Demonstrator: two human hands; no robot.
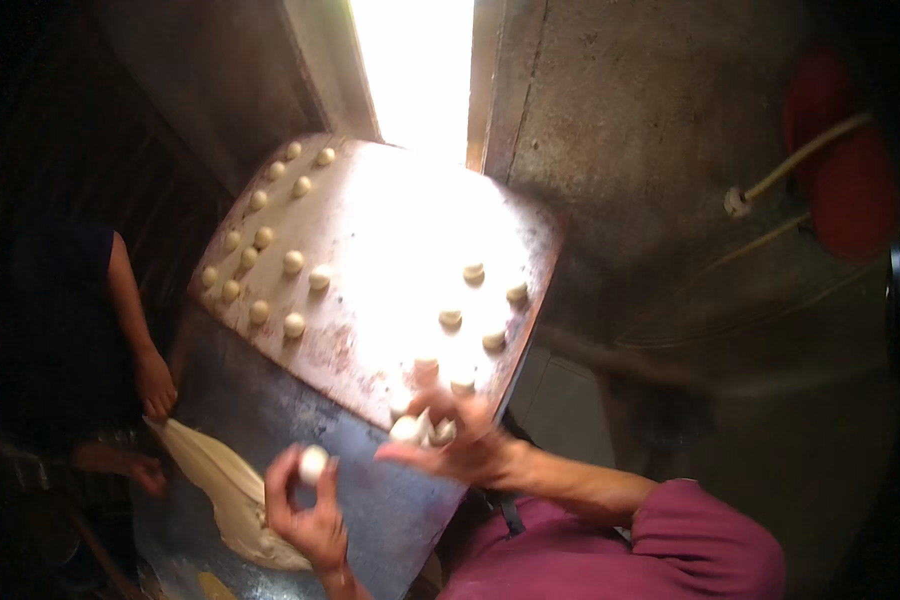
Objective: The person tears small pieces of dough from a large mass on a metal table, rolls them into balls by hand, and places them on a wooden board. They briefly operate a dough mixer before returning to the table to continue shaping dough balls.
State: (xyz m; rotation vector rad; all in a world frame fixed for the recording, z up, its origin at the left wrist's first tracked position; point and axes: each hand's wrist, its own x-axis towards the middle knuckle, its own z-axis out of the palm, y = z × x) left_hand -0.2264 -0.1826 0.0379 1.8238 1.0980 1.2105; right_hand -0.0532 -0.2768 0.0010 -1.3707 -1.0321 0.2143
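Note:
My left hand (305, 515) pinches a round white dough ball (313, 463) between thumb and fingers, over the dull metal worktop (370, 505). My right hand (455, 440), blurred, cups several pale dough pieces (407, 430) at the tray's near edge, fingers curved around them. The worn tray (335, 340) bears several dough balls (293, 262) in loose rows, some washed out by glare on the right. A long stretched mass of dough (220, 480) lies on the worktop left of and behind my left hand.
A co-worker in dark clothing (55, 330) stands at the left; their hand (158, 390) grips the dough's far end. A stained wall (620, 150) is on the right, with a red object (840, 170) and pale hoses (810, 150). A bright opening (415, 60) lies beyond the tray.

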